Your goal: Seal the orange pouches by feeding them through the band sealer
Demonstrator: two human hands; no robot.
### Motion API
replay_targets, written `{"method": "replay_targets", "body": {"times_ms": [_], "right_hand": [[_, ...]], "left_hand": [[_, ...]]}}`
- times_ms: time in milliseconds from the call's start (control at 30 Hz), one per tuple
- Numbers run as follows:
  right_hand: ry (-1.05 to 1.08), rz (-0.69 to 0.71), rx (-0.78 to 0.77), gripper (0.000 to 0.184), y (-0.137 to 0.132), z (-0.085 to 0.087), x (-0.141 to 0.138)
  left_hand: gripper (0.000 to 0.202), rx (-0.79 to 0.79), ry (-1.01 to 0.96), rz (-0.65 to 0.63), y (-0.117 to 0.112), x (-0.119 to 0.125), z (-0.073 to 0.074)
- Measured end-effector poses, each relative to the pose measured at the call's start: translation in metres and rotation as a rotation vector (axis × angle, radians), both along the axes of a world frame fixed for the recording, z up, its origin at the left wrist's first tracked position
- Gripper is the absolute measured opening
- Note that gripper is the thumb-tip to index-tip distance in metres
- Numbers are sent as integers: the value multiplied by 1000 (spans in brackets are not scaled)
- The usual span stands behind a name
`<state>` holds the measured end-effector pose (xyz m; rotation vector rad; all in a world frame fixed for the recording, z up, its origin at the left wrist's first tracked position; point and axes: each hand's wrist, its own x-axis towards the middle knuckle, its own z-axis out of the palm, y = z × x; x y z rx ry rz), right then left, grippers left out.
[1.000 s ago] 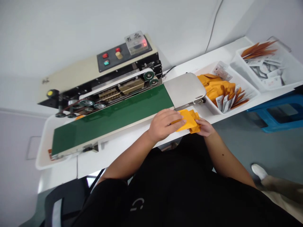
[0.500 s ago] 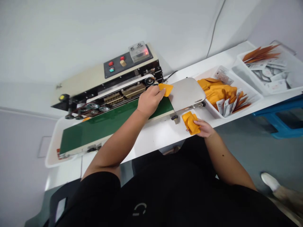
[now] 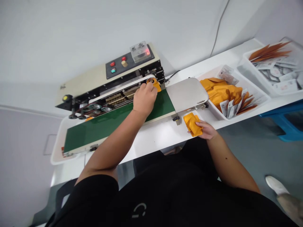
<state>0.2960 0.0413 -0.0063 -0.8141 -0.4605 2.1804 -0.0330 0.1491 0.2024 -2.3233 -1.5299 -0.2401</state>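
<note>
At the right end of a band sealer (image 3: 111,74), my left hand (image 3: 145,98) is closed on a small yellow pouch (image 3: 158,86). The pouch's top edge is close to the sealer's feed roller, and my fingers hide part of it. Beneath that hand runs the green conveyor belt (image 3: 94,129). My right hand (image 3: 206,130) grips a few yellow pouches (image 3: 192,124), stacked loosely, in front of the metal plate (image 3: 187,93) at the belt's right end.
A white bin (image 3: 262,100) of yellow pouches and printed packets stands right of the plate. Farther right, another bin (image 3: 246,56) holds orange and grey packets. A third bin (image 3: 55,148) sits under the belt's left end. A blue stool (image 3: 281,121) and someone's shoe (image 3: 276,184) are at right.
My left hand has moved slightly left along the sealer, carrying its pouch up against the feed roller. My right hand still holds its pouches in nearly the same place.
</note>
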Motion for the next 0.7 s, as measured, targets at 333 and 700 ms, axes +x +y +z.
{"method": "replay_targets", "body": {"times_ms": [333, 700], "right_hand": [[-87, -133, 35, 46, -11, 11, -24], [-96, -352, 83, 39, -51, 33, -44]], "left_hand": [[32, 87, -143, -371, -104, 14, -35], [61, -273, -138, -498, -157, 85, -96]]}}
